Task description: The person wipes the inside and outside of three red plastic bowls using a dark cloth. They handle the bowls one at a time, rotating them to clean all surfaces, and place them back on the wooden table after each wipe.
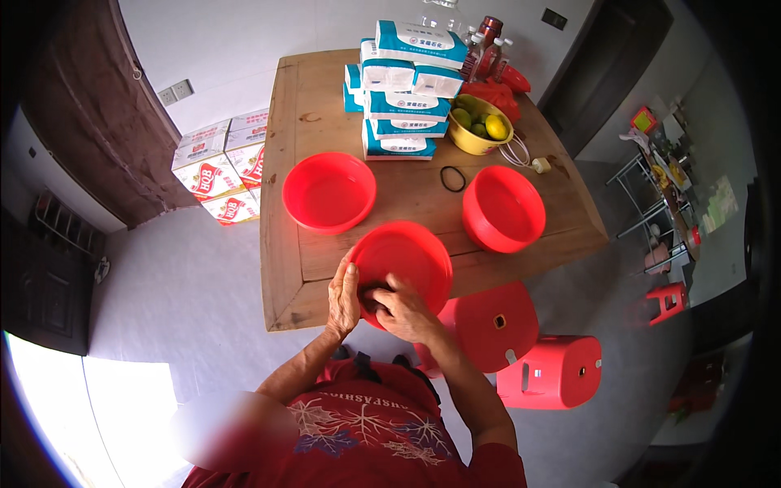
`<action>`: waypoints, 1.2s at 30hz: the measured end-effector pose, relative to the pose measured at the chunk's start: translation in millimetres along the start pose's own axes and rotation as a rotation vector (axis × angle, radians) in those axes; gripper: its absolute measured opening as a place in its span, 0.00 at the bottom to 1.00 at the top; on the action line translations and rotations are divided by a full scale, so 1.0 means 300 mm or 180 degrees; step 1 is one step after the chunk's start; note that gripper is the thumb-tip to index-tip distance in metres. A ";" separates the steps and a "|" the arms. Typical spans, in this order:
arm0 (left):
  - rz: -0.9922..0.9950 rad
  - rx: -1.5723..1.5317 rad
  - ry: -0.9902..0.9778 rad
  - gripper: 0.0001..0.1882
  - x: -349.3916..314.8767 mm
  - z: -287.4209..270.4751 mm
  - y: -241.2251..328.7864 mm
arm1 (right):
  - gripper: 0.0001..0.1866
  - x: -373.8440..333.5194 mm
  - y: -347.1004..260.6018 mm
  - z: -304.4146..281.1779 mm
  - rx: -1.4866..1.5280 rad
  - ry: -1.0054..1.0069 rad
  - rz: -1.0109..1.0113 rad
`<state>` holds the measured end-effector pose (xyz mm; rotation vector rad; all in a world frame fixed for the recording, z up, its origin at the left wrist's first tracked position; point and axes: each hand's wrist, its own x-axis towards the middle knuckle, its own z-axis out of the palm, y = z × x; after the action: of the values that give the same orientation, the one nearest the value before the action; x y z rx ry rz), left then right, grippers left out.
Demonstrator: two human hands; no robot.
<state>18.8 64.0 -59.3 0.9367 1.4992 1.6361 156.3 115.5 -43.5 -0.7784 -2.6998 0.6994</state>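
A red plastic basin is at the table's near edge, just in front of my body. My left hand grips its left rim, thumb up along the side. Inside the basin's near part is my right hand, its fingers bent and closed over a small dark patch. What they hold there I cannot make out. Beyond, on the left, a second red basin rests on the table. A third, deeper-looking red basin stands to the right.
The wooden table bears stacked tissue packs, a yellow bowl of green and yellow fruit, a black ring, a white cable and bottles. Red stools stand right of me; cartons are stacked left.
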 end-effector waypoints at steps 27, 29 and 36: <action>0.0673 -0.0163 0.0214 0.25 -0.015 0.077 0.009 | 0.19 -0.073 -0.039 0.039 -0.0842 0.0967 0.0391; 0.0725 -0.0012 0.0166 0.25 -0.010 0.068 0.011 | 0.22 -0.049 -0.066 0.047 0.0947 0.1031 0.0305; 0.0609 0.0148 -0.0091 0.26 0.037 0.021 0.043 | 0.15 -0.111 0.016 0.029 -0.1076 0.1065 -0.0478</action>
<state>18.7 75.9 -45.7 1.1548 1.4714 1.7196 182.9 97.2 -56.7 -0.6825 -2.5554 0.0661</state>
